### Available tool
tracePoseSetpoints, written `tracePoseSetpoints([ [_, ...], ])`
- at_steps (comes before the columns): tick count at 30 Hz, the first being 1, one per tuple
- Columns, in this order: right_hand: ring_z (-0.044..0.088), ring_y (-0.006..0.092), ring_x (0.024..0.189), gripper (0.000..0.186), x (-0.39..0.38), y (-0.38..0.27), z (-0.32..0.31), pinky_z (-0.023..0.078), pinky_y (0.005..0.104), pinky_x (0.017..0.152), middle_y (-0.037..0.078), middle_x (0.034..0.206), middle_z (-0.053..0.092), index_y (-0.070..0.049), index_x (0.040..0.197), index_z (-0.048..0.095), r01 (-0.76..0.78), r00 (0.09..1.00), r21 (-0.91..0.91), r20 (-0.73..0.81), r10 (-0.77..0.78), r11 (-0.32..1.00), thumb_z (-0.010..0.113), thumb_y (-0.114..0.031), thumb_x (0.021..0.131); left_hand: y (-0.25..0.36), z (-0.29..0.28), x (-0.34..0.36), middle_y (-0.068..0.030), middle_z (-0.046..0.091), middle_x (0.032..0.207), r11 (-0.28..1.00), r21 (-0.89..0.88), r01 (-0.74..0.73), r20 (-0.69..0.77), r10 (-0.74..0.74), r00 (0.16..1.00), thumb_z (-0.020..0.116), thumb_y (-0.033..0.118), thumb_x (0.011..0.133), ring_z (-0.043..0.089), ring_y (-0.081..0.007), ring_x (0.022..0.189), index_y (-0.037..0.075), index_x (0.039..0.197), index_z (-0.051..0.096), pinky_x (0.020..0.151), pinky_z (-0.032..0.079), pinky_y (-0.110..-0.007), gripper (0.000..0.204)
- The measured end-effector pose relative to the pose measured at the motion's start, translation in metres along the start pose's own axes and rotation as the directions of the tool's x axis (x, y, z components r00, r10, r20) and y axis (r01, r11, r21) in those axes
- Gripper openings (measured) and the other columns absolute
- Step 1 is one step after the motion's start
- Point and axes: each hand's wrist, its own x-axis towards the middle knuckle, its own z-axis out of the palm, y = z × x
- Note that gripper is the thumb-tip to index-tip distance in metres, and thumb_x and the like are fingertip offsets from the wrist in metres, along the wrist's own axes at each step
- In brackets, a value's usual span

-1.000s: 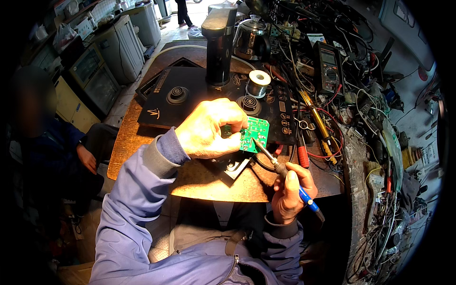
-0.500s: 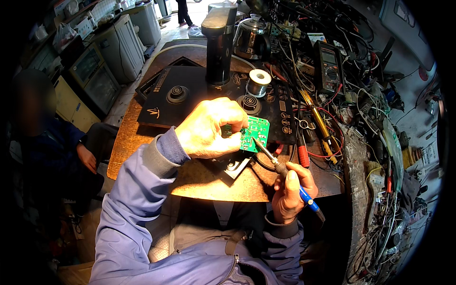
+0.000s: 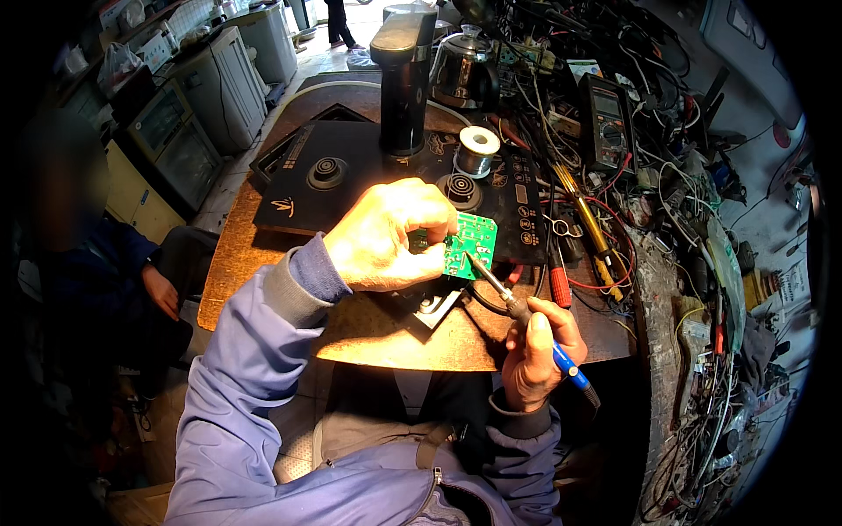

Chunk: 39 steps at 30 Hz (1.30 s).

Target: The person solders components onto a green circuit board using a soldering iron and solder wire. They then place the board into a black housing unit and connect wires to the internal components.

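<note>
My left hand [image 3: 390, 237] pinches the left edge of a green circuit board [image 3: 476, 235], held up with its solder side showing. A blue-handled soldering iron [image 3: 570, 366] is gripped in my right hand [image 3: 537, 355]. Its tip meets the lower part of the board, though I cannot make out whether it touches a joint. Just behind the board stands a spool of solder wire [image 3: 477, 153] on a black electric tea stove panel [image 3: 351, 149] with round knobs. Below my left hand, a pale metal-edged piece [image 3: 434, 309] lies partly hidden on the wooden table [image 3: 386, 346].
A black upright column [image 3: 403, 96] and a glass kettle [image 3: 465, 70] stand at the back. To the right lie a multimeter [image 3: 607, 123], a red-handled tool [image 3: 560, 285], yellow tweezers-like tool [image 3: 589, 223] and tangled wires. Another person's hand [image 3: 160, 294] rests at far left.
Almost nothing differs. Both hands, the board and the soldering iron keep nearly the same place; the board looks very slightly shifted.
</note>
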Motion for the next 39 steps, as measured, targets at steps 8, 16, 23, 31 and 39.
tracePoseSetpoints([
  [8,0.06,0.0117,0.061,0.023,-0.0007,-0.0004,0.0005,0.048,0.0235,0.054,0.01,0.086,0.067,0.008,0.111,0.072,-0.014,1.0,0.03,-0.013,0.014,0.999,0.071,-0.009,0.096,0.0002,0.0002,0.0,-0.0118,0.074,0.093,1.0,0.002,0.001,0.005,-0.001,1.0,0.077,0.006,0.074,0.07,-0.0286,0.088,0.003,0.075,0.059,0.081,0.057,-0.039,0.017],
  [16,0.059,0.0117,0.062,0.023,0.0001,-0.001,0.0008,0.048,0.0234,0.055,0.011,0.088,0.067,0.009,0.111,0.072,0.007,1.0,0.008,0.004,-0.007,1.0,0.07,-0.009,0.096,-0.001,0.0009,-0.0001,-0.0112,0.074,0.094,1.0,0.008,-0.008,0.007,0.008,1.0,0.076,0.006,0.073,0.07,-0.0283,0.088,0.004,0.075,0.059,0.08,0.057,-0.039,0.017],
  [23,0.059,0.0116,0.063,0.022,0.0,-0.0014,0.0002,0.048,0.0234,0.055,0.011,0.088,0.067,0.009,0.111,0.071,0.007,1.0,0.011,0.019,-0.007,1.0,0.068,-0.007,0.096,-0.0004,0.0003,-0.0005,-0.0111,0.074,0.094,1.0,0.02,-0.006,0.012,0.006,1.0,0.076,0.006,0.073,0.069,-0.0282,0.088,0.004,0.075,0.059,0.08,0.057,-0.039,0.017],
  [31,0.059,0.0115,0.063,0.022,-0.0001,-0.001,0.0008,0.048,0.0234,0.055,0.013,0.089,0.069,0.009,0.111,0.071,0.011,1.0,0.015,0.015,-0.012,1.0,0.069,-0.007,0.096,-0.0002,0.0014,-0.001,-0.0107,0.073,0.094,1.0,0.027,0.01,0.01,-0.01,1.0,0.076,0.007,0.072,0.069,-0.0286,0.088,0.005,0.075,0.059,0.08,0.057,-0.039,0.017],
  [39,0.059,0.0113,0.063,0.022,0.0004,-0.0022,0.002,0.048,0.0233,0.055,0.013,0.088,0.069,0.008,0.111,0.071,0.019,1.0,0.005,0.014,-0.019,1.0,0.069,-0.009,0.096,-0.0003,0.0018,-0.0013,-0.0101,0.072,0.093,0.999,0.036,0.004,0.01,-0.005,1.0,0.076,0.007,0.073,0.069,-0.0286,0.089,0.004,0.075,0.06,0.08,0.057,-0.039,0.016],
])
